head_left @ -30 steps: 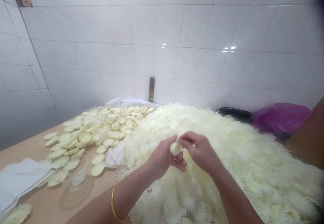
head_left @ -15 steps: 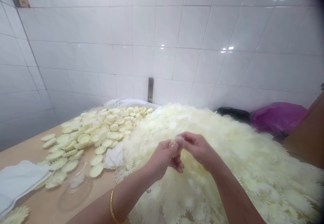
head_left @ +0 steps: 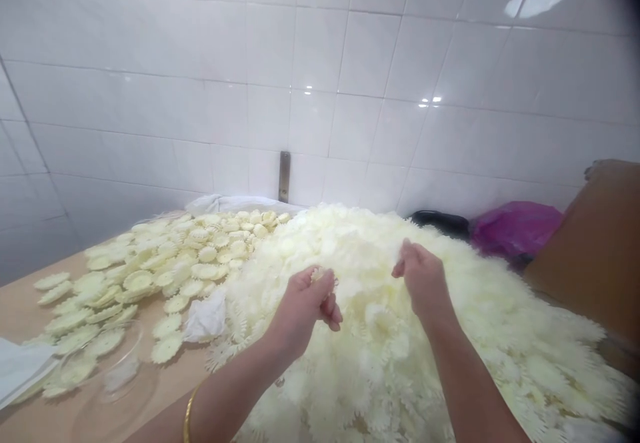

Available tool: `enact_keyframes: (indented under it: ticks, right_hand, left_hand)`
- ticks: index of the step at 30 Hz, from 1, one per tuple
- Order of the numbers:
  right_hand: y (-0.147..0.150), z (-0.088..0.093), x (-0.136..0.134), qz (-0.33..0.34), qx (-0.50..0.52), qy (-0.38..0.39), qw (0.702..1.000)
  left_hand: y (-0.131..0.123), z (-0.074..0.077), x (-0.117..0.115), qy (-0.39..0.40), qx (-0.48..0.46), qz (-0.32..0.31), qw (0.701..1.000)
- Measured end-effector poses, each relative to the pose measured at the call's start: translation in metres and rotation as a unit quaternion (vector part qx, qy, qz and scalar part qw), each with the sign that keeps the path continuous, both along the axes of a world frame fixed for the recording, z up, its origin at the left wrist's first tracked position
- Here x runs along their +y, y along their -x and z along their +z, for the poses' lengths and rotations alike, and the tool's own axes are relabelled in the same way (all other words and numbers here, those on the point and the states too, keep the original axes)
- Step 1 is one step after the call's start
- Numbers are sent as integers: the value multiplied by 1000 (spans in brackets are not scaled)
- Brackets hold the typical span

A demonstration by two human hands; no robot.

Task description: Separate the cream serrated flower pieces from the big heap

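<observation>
My left hand [head_left: 305,303] pinches a small pale flower-shaped piece [head_left: 321,275] with notched edges between thumb and fingers. To its right, my right hand [head_left: 423,273] is raised over the large heap of pale yellow-white petal pieces [head_left: 380,363]; its thumb and fingers are pressed together, and anything between them is too small to make out. The hands are apart. Left of the heap lie many pale yellow scalloped discs [head_left: 137,281], some stacked, on the tan table [head_left: 180,373].
A crumpled white tissue [head_left: 206,316] and a clear round dish [head_left: 117,376] are near the discs. White sheets [head_left: 23,369] lie at far left. Behind the heap are a black item [head_left: 440,221] and a purple bag [head_left: 517,228]. A brown object [head_left: 593,263] stands at right.
My right hand has separated from my left and moved right. The left hand still holds the flower-shaped piece. The whole view has shifted slightly rightward.
</observation>
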State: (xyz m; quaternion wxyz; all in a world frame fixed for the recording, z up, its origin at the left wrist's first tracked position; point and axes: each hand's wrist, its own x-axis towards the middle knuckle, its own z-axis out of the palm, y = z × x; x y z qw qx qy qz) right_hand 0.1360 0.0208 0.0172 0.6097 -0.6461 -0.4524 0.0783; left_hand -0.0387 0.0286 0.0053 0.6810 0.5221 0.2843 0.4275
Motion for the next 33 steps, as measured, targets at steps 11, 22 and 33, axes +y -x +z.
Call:
enact_keyframes:
  ticks: [11,22,33]
  right_hand:
    - [15,13,-15,92,-180,84,976]
    - [44,13,-27,288,-162,113,937]
    - [60,3,-22,270,-160,114,943]
  left_hand:
    - [-5,-13,8,19,36,-3,999]
    - [-6,-25,17,39,1,9,999]
    - [-1,-16,18,68,39,5,997]
